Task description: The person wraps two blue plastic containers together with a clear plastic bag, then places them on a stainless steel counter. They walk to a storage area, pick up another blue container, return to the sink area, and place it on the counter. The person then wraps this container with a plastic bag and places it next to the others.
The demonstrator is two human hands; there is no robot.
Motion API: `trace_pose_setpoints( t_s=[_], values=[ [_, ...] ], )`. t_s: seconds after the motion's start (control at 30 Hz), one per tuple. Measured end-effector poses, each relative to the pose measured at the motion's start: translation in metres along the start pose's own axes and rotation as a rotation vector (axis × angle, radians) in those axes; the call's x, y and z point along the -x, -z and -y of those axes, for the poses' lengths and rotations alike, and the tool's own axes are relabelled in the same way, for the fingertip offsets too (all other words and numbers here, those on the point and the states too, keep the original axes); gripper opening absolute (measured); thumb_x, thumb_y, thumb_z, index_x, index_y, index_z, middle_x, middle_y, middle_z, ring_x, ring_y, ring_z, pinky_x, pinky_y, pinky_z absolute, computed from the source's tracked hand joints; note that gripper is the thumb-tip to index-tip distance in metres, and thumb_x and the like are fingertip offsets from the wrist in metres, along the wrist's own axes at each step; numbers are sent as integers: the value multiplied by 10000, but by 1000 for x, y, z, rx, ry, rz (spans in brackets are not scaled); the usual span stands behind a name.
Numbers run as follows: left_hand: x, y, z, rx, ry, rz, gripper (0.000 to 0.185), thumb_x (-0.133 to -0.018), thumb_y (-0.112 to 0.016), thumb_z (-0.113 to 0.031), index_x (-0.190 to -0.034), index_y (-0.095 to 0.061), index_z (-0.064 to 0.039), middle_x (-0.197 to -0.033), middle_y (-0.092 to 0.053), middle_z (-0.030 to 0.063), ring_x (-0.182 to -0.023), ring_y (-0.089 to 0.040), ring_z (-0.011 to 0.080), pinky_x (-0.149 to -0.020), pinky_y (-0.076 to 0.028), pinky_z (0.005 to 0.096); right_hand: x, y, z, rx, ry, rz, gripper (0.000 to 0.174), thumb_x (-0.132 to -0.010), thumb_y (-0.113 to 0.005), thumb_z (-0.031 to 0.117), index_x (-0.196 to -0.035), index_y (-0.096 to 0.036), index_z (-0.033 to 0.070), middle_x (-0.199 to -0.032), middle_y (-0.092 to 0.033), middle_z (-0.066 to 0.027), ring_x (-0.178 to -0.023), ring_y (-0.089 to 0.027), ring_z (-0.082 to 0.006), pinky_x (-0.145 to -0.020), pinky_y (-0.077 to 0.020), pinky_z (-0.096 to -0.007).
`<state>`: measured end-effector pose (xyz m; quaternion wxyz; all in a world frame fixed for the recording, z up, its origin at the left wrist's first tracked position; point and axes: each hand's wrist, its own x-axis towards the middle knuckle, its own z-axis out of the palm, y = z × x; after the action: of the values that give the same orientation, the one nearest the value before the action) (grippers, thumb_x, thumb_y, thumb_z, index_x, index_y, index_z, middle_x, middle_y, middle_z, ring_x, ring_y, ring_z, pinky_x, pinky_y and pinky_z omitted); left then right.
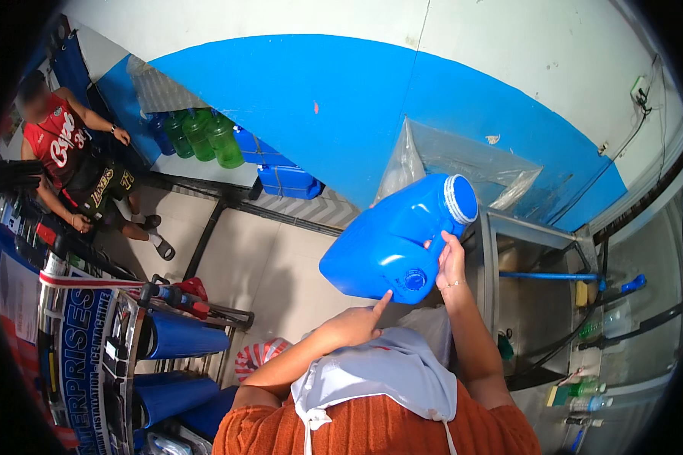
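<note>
A large blue plastic jug [375,244] is held up in front of me, tilted with its capped neck towards the upper right. My right hand [451,260] grips it by the side handle. A broad blue cap with a white band [460,199] closes the neck. Low on the jug's near face sits a small round blue spout cap [415,279], with faint marks beside it. My left hand [357,325] points its index finger at these marks, the fingertip at or very near the plastic. The other fingers of that hand are curled, with nothing visible in them.
A stainless steel sink [532,318] stands at right, with a blue pipe [549,276] across it. Green water bottles [225,139] and blue containers [289,181] line the wall. At left are blue filter cylinders [188,335] on a metal frame; a person [62,136] stands beyond.
</note>
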<state>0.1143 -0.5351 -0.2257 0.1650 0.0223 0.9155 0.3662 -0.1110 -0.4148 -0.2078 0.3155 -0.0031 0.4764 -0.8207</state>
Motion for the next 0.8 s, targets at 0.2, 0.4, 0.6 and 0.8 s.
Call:
trace_pose_setpoints(
  t_s=[0.2,0.4,0.6,0.8],
  values=[
    [-58,19,-15,50,-15,24,883,-900,-639,-215,-1568,-107,11,-954,-672,315,-921,-646,476,-836,-504,506,-40,52,61,153,84,156,253,-923,-646,265,-1054,-532,80,-768,-593,-83,-682,-586,-178,-656,-523,-331],
    [-88,76,20,-39,126,-140,752,-879,-646,-177,-1538,-301,-68,-995,-685,270,-952,-658,426,-864,-516,477,-36,89,171,518,348,424,323,-856,-731,145,-1092,-537,41,-756,-598,-60,-572,-577,-142,-539,-508,-285],
    [-132,163,-1,128,-105,-905,818,-811,-656,-8,-1545,-311,-119,-1083,-576,213,-985,-605,369,-834,-503,466,0,62,317,1493,775,104,323,-741,-668,24,-1059,-617,-9,-801,-635,-64,-742,-660,-186,-687,-527,-332],
    [-206,186,-42,-44,-386,-775,886,-786,-635,40,-1565,-295,-208,-997,-496,156,-900,-573,326,-809,-503,422,-25,36,390,1910,1478,-195,301,-663,-722,42,-948,-630,15,-936,-669,-156,-895,-625,-361,-814,-478,-406]
  ],
)
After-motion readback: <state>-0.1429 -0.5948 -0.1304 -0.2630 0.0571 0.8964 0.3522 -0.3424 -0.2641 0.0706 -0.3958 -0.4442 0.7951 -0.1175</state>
